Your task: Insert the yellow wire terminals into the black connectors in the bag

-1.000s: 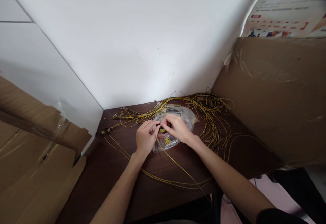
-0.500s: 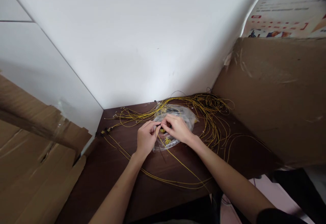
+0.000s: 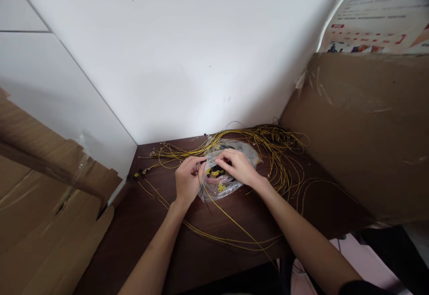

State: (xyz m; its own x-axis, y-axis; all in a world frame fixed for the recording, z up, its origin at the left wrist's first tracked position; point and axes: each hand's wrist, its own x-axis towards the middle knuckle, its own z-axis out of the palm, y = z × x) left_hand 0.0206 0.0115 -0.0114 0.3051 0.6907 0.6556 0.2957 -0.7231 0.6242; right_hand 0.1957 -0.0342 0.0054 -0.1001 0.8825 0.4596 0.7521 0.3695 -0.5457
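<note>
On a dark brown table (image 3: 140, 223) lies a clear plastic bag (image 3: 248, 153) holding small yellow and black parts. My left hand (image 3: 186, 181) sits at the bag's left edge, fingers pinched on the end of a thin yellow wire (image 3: 234, 221) and a dark strand. My right hand (image 3: 237, 166) rests on top of the bag, fingers curled and pinching something small that I cannot make out. The two hands are a short gap apart. The yellow wire runs from the left fingers toward the table's front edge.
A tangle of thin yellow wires (image 3: 278, 141) spreads across the back and right of the table. Brown cardboard (image 3: 362, 129) walls the right side, and more cardboard (image 3: 50, 205) stands at the left. A white wall (image 3: 187, 53) rises behind.
My hands have drawn slightly apart: the left moved a little left, the right stayed on the bag. The view shifted down a touch.
</note>
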